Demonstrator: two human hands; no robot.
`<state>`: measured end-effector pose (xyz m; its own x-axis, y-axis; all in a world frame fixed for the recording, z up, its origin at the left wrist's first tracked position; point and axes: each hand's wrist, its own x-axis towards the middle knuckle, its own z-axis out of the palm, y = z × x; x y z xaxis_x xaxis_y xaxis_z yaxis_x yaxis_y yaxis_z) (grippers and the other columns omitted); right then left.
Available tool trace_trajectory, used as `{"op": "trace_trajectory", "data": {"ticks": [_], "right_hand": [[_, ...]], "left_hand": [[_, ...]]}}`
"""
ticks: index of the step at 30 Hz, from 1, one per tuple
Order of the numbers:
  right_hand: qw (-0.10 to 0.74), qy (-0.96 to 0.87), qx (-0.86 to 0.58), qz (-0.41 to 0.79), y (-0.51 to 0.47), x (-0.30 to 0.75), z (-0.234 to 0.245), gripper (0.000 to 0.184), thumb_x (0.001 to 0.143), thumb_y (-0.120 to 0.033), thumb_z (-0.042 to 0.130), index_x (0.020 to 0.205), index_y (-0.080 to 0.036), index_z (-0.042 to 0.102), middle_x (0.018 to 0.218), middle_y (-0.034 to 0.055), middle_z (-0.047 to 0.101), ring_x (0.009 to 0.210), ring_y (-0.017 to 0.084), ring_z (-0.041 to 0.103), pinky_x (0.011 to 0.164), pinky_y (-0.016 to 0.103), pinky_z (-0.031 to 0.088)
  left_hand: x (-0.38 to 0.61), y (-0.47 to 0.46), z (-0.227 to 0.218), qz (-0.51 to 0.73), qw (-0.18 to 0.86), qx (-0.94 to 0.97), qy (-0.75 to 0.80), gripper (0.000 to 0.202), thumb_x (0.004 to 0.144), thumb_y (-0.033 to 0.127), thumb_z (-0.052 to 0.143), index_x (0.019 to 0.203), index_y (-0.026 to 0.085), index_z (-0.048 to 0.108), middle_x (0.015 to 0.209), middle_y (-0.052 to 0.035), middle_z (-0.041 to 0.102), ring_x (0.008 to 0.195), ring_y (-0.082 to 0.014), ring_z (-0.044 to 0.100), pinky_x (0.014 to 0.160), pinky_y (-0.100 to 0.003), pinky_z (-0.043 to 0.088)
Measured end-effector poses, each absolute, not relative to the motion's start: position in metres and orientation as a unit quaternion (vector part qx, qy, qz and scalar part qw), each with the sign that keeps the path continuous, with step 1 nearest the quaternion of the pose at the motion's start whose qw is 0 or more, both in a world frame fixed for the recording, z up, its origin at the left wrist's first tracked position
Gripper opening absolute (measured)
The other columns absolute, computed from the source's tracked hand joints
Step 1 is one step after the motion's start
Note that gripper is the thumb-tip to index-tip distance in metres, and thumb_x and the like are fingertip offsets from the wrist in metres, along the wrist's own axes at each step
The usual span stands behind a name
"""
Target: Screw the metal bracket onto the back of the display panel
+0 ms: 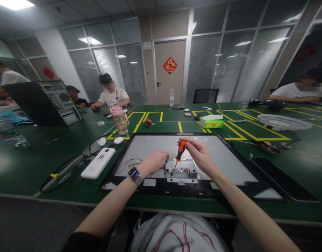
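An orange and black screwdriver (181, 150) is gripped near the top of its handle by my right hand (199, 153). Its shaft slants down to the left, and the tip reaches into a metal box (181, 178) with a circuit board inside. At the box's left upper corner rests my left hand (156, 161), fingers bent together; whatever they hold, if anything, is hidden. Thin wires (129, 163) run from the box's left side. All this sits on a large flat display panel (140, 148) with a black frame, lying on the table.
Left of the panel lie a white power bank (98, 163) and a black cable (63, 178). A pink-lidded bottle (120, 120) and a green tissue pack (211, 121) stand behind. A dark slab (281, 176) lies right. Several people sit around the green table (161, 206).
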<state>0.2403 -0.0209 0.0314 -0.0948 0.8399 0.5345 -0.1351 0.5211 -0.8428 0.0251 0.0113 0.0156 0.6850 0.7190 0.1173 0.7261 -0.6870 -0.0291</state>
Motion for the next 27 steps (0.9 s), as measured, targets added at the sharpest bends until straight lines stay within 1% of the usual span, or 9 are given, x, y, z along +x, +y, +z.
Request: {"op": "trace_trajectory", "data": {"ticks": [2, 7, 11, 13, 17, 19, 21, 23, 27], "right_hand": [[0.606, -0.618, -0.27, 0.422, -0.021, 0.24, 0.031, 0.025, 0.088, -0.041, 0.063, 0.106, -0.026, 0.074, 0.098, 0.0055, 0.074, 0.097, 0.022, 0.068, 0.094, 0.041, 0.05], [0.614, -0.599, -0.253, 0.447, -0.023, 0.237, 0.034, 0.02, 0.079, -0.04, 0.074, 0.092, -0.025, 0.075, 0.093, 0.0043, 0.072, 0.086, 0.019, 0.068, 0.084, 0.037, 0.054], [0.589, -0.601, -0.237, 0.486, -0.024, 0.237, 0.038, 0.028, 0.084, -0.041, 0.069, 0.108, -0.025, 0.072, 0.094, 0.0055, 0.074, 0.093, 0.021, 0.07, 0.094, 0.041, 0.05], [0.581, -0.612, -0.237, 0.482, -0.024, 0.236, 0.039, 0.03, 0.086, -0.041, 0.066, 0.112, -0.027, 0.07, 0.094, 0.0052, 0.074, 0.092, 0.021, 0.07, 0.094, 0.042, 0.05], [0.63, -0.641, -0.277, 0.34, -0.025, 0.227, 0.039, 0.018, 0.079, -0.037, 0.074, 0.094, -0.026, 0.075, 0.092, 0.0041, 0.068, 0.085, 0.019, 0.066, 0.083, 0.036, 0.052], [0.648, -0.659, -0.288, 0.25, -0.028, 0.222, 0.042, 0.014, 0.081, -0.035, 0.073, 0.091, -0.026, 0.075, 0.089, 0.004, 0.064, 0.088, 0.02, 0.063, 0.083, 0.035, 0.05], [0.608, -0.706, -0.285, 0.226, -0.032, 0.219, 0.05, 0.02, 0.092, -0.033, 0.058, 0.101, -0.026, 0.075, 0.093, 0.0063, 0.066, 0.092, 0.02, 0.063, 0.086, 0.037, 0.049], [0.558, -0.745, -0.263, 0.254, -0.036, 0.219, 0.061, 0.026, 0.096, -0.033, 0.05, 0.106, -0.025, 0.073, 0.098, 0.0079, 0.068, 0.096, 0.02, 0.065, 0.086, 0.037, 0.05], [0.505, -0.769, -0.271, 0.282, -0.032, 0.218, 0.079, 0.015, 0.082, -0.034, 0.07, 0.089, -0.021, 0.074, 0.085, 0.0049, 0.069, 0.081, 0.018, 0.065, 0.077, 0.034, 0.052]], "left_hand": [[0.022, 0.013, 0.017, -0.057, 0.015, -0.917, -0.394, 0.028, 0.094, 0.01, 0.04, 0.111, 0.02, 0.061, 0.105, -0.0063, 0.07, 0.097, -0.021, 0.066, 0.085, -0.029, 0.047], [0.02, 0.015, 0.018, -0.075, -0.017, -0.914, -0.398, 0.031, 0.097, 0.012, 0.035, 0.108, 0.02, 0.062, 0.106, -0.0059, 0.071, 0.096, -0.02, 0.066, 0.085, -0.028, 0.047], [0.023, 0.014, 0.015, -0.077, -0.02, -0.91, -0.406, 0.027, 0.098, 0.014, 0.036, 0.108, 0.02, 0.061, 0.103, -0.0071, 0.071, 0.094, -0.0217, 0.067, 0.08, -0.029, 0.047], [0.026, 0.013, 0.013, -0.074, -0.016, -0.909, -0.411, 0.027, 0.096, 0.012, 0.037, 0.109, 0.02, 0.06, 0.102, -0.0079, 0.071, 0.094, -0.0229, 0.068, 0.079, -0.03, 0.048], [0.03, 0.011, 0.01, -0.068, -0.008, -0.907, -0.415, 0.027, 0.092, 0.007, 0.039, 0.106, 0.02, 0.058, 0.099, -0.009, 0.07, 0.094, -0.0252, 0.067, 0.08, -0.033, 0.047], [0.031, 0.011, 0.009, -0.066, -0.009, -0.907, -0.416, 0.026, 0.091, 0.007, 0.04, 0.105, 0.02, 0.057, 0.099, -0.0093, 0.07, 0.094, -0.0255, 0.067, 0.08, -0.033, 0.047], [0.03, 0.011, 0.01, -0.067, -0.014, -0.906, -0.418, 0.025, 0.091, 0.008, 0.04, 0.104, 0.019, 0.057, 0.099, -0.0095, 0.07, 0.094, -0.0252, 0.067, 0.081, -0.033, 0.048], [0.029, 0.012, 0.011, -0.069, -0.021, -0.905, -0.419, 0.025, 0.092, 0.008, 0.039, 0.104, 0.019, 0.057, 0.1, -0.0091, 0.07, 0.094, -0.0243, 0.068, 0.081, -0.032, 0.048], [0.027, 0.012, 0.011, -0.075, -0.036, -0.903, -0.421, 0.026, 0.092, 0.009, 0.038, 0.104, 0.019, 0.058, 0.099, -0.0082, 0.071, 0.092, -0.0232, 0.068, 0.08, -0.031, 0.048]]}}
